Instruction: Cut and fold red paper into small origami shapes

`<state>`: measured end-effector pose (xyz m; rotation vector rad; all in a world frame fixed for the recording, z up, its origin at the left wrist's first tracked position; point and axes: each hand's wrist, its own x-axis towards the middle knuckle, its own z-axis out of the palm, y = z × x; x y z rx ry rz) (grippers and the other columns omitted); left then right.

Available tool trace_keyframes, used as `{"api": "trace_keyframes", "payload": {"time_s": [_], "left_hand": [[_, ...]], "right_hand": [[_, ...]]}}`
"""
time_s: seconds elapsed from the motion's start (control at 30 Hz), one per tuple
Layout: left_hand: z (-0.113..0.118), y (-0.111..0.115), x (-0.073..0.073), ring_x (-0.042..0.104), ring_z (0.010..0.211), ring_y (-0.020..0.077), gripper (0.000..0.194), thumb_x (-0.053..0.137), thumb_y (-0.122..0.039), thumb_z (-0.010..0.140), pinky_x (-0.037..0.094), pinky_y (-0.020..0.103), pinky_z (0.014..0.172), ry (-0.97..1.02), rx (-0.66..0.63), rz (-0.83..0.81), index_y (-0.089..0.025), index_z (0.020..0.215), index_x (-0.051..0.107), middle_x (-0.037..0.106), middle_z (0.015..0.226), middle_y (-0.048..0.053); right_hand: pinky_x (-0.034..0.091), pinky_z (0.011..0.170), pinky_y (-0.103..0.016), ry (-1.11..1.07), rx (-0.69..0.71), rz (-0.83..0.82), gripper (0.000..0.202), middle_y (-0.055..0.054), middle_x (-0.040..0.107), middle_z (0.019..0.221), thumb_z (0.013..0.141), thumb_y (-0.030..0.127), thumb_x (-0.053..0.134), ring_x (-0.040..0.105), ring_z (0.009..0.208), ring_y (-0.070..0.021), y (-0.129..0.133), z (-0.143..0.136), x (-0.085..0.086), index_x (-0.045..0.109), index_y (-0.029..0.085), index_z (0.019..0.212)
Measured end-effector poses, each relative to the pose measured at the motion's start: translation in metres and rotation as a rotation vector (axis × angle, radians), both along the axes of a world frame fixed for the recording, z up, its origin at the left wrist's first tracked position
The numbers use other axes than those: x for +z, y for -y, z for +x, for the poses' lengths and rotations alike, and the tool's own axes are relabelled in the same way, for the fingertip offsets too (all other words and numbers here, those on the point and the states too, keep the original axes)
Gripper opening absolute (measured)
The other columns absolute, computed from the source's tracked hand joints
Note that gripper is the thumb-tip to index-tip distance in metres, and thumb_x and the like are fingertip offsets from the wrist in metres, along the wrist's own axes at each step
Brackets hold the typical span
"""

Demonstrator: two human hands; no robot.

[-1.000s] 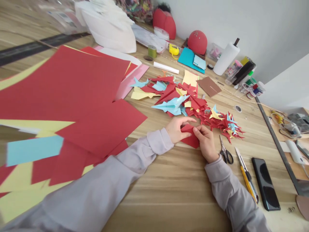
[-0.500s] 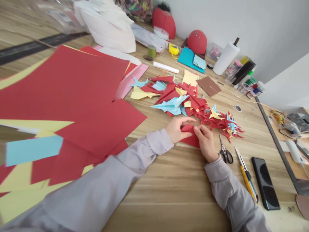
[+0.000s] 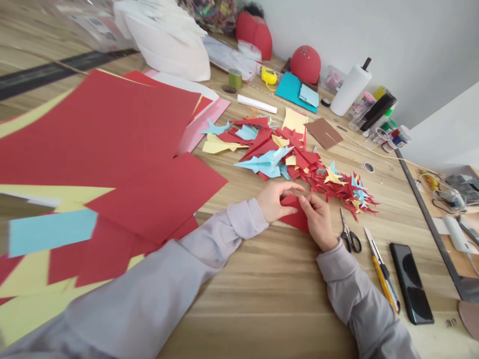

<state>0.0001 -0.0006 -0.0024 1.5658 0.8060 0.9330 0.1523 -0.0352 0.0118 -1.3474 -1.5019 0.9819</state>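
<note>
A small folded piece of red paper (image 3: 297, 219) is held between my two hands, low over the wooden table. My left hand (image 3: 275, 200) grips its left side, with the thumb on the near face. My right hand (image 3: 319, 219) pinches the upper right edge between thumb and bent fingers. Part of the paper is covered by the fingers. Just beyond the hands lies a heap of folded paper planes (image 3: 269, 162) in red, blue and yellow, with smaller star-like paper shapes (image 3: 361, 194) toward the right.
Large red sheets (image 3: 93, 129) and cut paper strips cover the left. Right of my right hand lie black-handled scissors (image 3: 351, 237), a yellow utility knife (image 3: 381, 274) and a dark phone (image 3: 411, 284). Along the back stand a white bottle (image 3: 351, 89), small jars and a red dome (image 3: 306, 65).
Almost nothing differs. The fingers shift very slightly on the red paper, and its top edge tilts a little; both hands keep their place.
</note>
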Motion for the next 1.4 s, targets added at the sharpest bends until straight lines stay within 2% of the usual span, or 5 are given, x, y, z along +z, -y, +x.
{"api": "trace_keyframes", "payload": {"time_s": [0.27, 0.47, 0.6, 0.93, 1.4], "left_hand": [[0.002, 0.000, 0.001, 0.059, 0.061, 0.0133, 0.049, 0.068, -0.016, 0.060, 0.047, 0.024, 0.057, 0.101, -0.029, -0.096, -0.012, 0.108, 0.060, 0.066, 0.072, 0.001], [0.002, -0.002, 0.007, 0.063, 0.073, 0.0163, 0.048, 0.071, -0.020, 0.058, 0.050, 0.028, 0.068, 0.182, 0.111, -0.129, -0.012, 0.105, 0.061, 0.069, 0.083, 0.004], [0.003, -0.004, 0.004, 0.063, 0.076, 0.0171, 0.040, 0.071, -0.023, 0.061, 0.050, 0.030, 0.072, 0.211, 0.146, -0.137, -0.012, 0.099, 0.063, 0.070, 0.084, 0.005], [0.006, -0.007, -0.001, 0.053, 0.063, 0.0103, 0.020, 0.067, -0.021, 0.060, 0.044, 0.025, 0.062, 0.215, 0.294, -0.100, -0.014, 0.078, 0.060, 0.060, 0.069, 0.000], [0.008, 0.007, 0.009, 0.049, 0.058, 0.0102, 0.013, 0.067, -0.024, 0.066, 0.040, 0.022, 0.053, 0.116, 0.301, 0.115, -0.016, 0.073, 0.060, 0.055, 0.067, -0.001]], "right_hand": [[0.031, 0.054, -0.024, -0.065, -0.017, 0.006, 0.038, 0.005, 0.039, 0.057, 0.082, 0.046, 0.056, 0.034, 0.056, -0.0098, 0.001, 0.001, 0.000, 0.044, 0.020, 0.058], [0.041, 0.064, -0.025, -0.118, 0.009, -0.017, 0.022, 0.002, 0.059, 0.070, 0.076, 0.042, 0.064, 0.051, 0.066, -0.0131, 0.000, 0.000, 0.000, 0.060, 0.021, 0.075], [0.042, 0.064, -0.026, -0.163, -0.056, -0.027, 0.021, 0.001, 0.060, 0.071, 0.075, 0.040, 0.064, 0.051, 0.066, -0.0131, -0.002, 0.000, -0.002, 0.061, 0.020, 0.075], [0.040, 0.057, -0.024, -0.158, -0.121, -0.039, 0.022, 0.002, 0.058, 0.067, 0.072, 0.039, 0.067, 0.049, 0.060, -0.0115, -0.002, 0.001, -0.006, 0.059, 0.019, 0.072], [0.041, 0.055, -0.025, -0.050, -0.138, 0.031, 0.019, 0.000, 0.064, 0.066, 0.071, 0.037, 0.066, 0.052, 0.059, -0.0126, -0.002, -0.001, -0.005, 0.065, 0.019, 0.072]]}}
